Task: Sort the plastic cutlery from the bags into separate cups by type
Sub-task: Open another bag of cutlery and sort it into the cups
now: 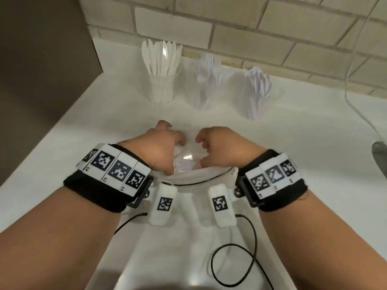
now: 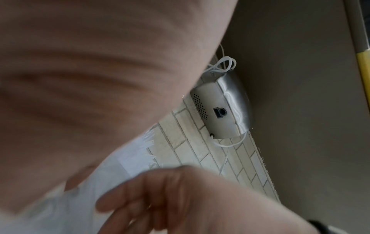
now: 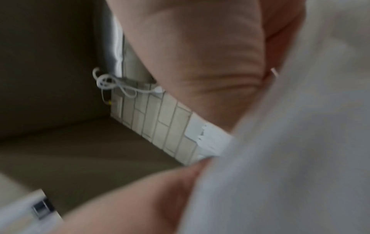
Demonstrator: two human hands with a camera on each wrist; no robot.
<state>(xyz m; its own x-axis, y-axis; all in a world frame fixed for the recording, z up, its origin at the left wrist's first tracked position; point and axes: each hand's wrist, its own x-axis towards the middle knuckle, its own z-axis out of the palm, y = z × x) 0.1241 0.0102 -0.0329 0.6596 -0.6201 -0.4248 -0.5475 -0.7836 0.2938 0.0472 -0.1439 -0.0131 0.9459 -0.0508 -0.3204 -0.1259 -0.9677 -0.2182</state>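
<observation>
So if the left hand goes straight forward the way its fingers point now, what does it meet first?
Probably the middle cup, the one holding forks; the left hand, gripping the clear bag, points up-right toward it. Depth is unclear.

Cups [image 1: 161,88]: clear glossy plastic
Cutlery [image 1: 161,57]: white matt plastic
Bag [image 1: 188,158]: clear shiny film
Counter [image 1: 88,126]: smooth white
Wall [image 1: 230,24]: matt pale brick
Wristbands [image 1: 98,195]: black cloth

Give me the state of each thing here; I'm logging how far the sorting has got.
Knife cup: upright, full of knives.
Fork cup: upright, holds forks.
Spoon cup: upright, holds spoons.
Clear bag: on the counter, held by both hands.
Left hand: grips the bag.
Right hand: grips the bag.
</observation>
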